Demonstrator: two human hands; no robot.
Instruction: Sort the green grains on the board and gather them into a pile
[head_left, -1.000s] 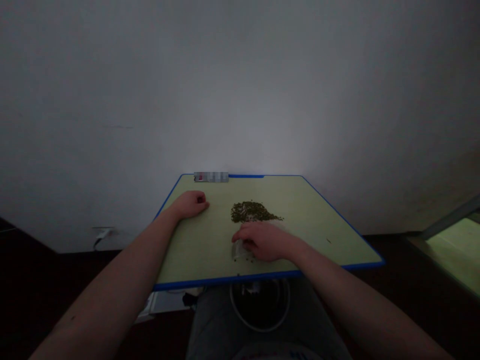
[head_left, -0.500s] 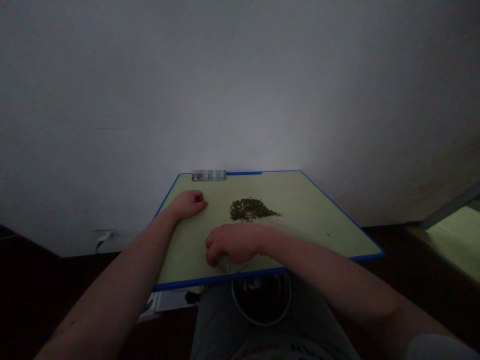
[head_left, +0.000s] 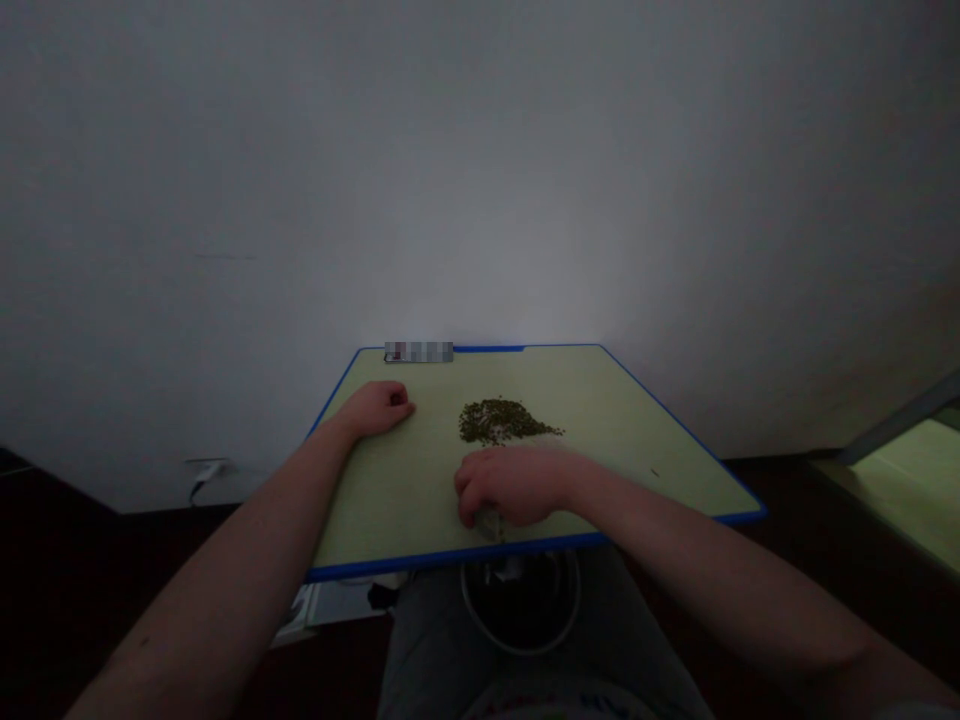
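My right hand point(head_left: 514, 485) is closed around a small pale, see-through object point(head_left: 491, 524), mostly hidden under the fingers, at the table's near edge. I cannot make out its exact kind. A spread pile of small green-brown grains point(head_left: 501, 420) lies just beyond that hand. My left hand point(head_left: 375, 408) rests on the pale yellow table point(head_left: 397, 500) to the left of the pile, fingers curled in, with nothing visible in them. Below the near edge, a round metal bowl point(head_left: 529, 645) with a dark inside sits between my legs.
Blue trim borders the tabletop. A blurred-out flat strip point(head_left: 418, 352) lies at its far left edge, against the wall point(head_left: 480, 180). On the right is a tiny dark sliver point(head_left: 655, 473). A plug with a cable point(head_left: 206, 477) is at the wall's lower left.
My right hand has slid to the right along the near edge with the pale object. A few loose grains seen near it before no longer show. My left hand has stayed put.
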